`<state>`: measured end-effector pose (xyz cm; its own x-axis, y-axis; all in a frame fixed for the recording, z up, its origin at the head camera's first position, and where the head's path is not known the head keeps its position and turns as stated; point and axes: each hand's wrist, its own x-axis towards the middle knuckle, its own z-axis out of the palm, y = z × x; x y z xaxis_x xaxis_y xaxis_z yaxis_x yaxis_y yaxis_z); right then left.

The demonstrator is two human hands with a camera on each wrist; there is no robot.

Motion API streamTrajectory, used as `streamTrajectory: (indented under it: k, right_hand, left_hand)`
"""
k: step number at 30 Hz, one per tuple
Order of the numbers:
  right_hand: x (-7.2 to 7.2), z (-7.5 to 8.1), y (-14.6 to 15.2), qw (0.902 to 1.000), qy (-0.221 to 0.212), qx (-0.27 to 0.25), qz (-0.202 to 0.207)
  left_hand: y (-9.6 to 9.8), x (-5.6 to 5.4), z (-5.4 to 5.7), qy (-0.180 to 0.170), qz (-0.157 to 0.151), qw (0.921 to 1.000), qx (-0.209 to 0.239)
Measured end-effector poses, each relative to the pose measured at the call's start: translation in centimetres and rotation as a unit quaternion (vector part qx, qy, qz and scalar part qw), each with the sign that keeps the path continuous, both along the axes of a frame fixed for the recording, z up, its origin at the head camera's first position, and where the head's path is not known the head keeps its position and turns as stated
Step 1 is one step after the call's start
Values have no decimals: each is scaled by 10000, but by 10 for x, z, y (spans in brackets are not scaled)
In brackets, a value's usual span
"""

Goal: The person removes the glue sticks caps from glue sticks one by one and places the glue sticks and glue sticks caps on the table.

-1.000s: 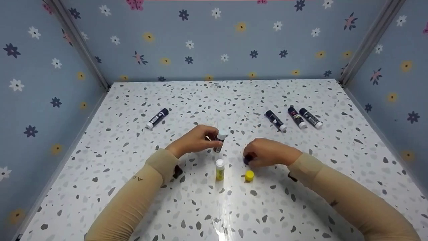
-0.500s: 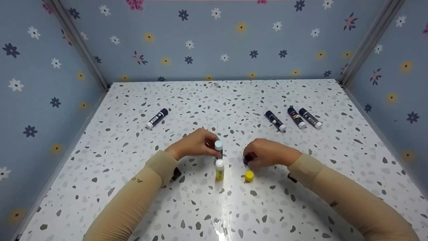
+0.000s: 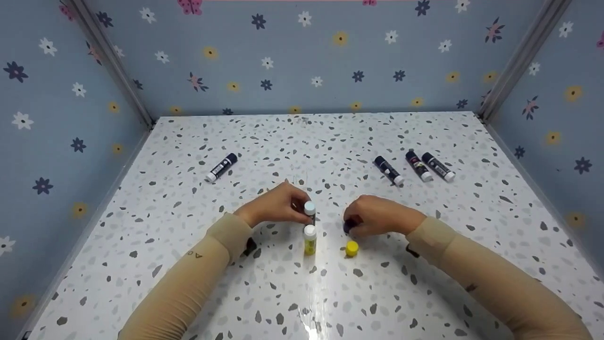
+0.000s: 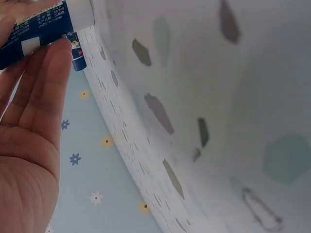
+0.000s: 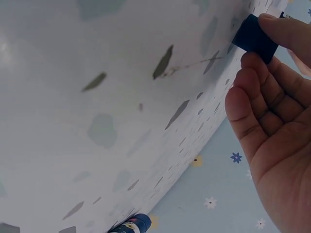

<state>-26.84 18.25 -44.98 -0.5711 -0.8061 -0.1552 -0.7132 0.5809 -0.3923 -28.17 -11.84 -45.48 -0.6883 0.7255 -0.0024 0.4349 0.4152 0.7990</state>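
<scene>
The left hand (image 3: 283, 204) is pinching a dark-blue, white-ended cylindrical tube (image 3: 309, 208) upright, while the right hand (image 3: 377, 215), apart from it, is holding a dark-blue cylindrical cap (image 5: 257, 39) in a narrow pinch. A yellow, white-topped cylindrical tube (image 3: 310, 242) is standing just in front, so a careless nudge could be toppling it.

On the speckled white table (image 3: 264, 302), 1 dark tube (image 3: 221, 167) lies at 10 o'clock and 3 dark tubes (image 3: 418, 165) at 2 o'clock; a flowered blue-grey wall (image 3: 302, 89) stands at 12 o'clock.
</scene>
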Motion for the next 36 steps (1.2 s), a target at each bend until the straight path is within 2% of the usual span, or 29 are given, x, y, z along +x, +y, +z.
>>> streamTrajectory:
  k: [15, 25, 31, 36]
  right_hand:
    - [1, 1, -2, 9999, 9, 82, -60]
    - [2, 5, -2, 9992, -29, 270, -286]
    - [1, 11, 2, 9996, 0, 213, -168]
    - [0, 19, 4, 9997, 186, 132, -16]
  left_hand:
    - [-1, 0, 0, -18, 46, 10000, -52]
    - [-5, 0, 0, -94, -25, 9999, -134]
    - [-9, 0, 4, -166, 68, 9994, -280]
    - [-13, -1, 9, -168, 39, 9994, -288]
